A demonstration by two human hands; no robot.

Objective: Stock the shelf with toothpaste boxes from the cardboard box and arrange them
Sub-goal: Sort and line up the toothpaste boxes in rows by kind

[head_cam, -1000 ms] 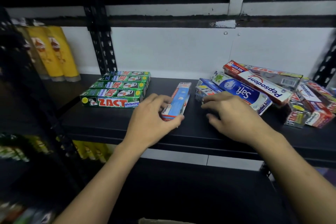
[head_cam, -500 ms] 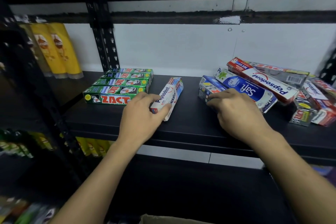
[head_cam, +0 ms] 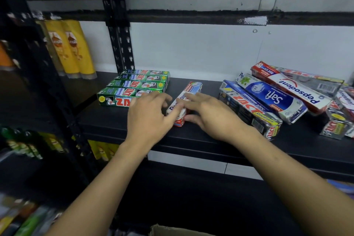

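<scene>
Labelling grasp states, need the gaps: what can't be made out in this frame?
All head view.
1. Centre Pepsodent box: label's middle hidden under left hand and right hand.
2. Right hand's grip: whether it pinches the box; fingers cover contact.
3. Cardboard box: cut off by bottom edge.
4. Lower bottles: dark, blurred.
5. Rightmost boxes: cut by right edge.

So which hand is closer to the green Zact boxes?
Left. The left hand sits right in front of the green Zact boxes, its fingers overlapping the front one in view. The right hand rests on the white Pepsodent box, further to the right.
</scene>
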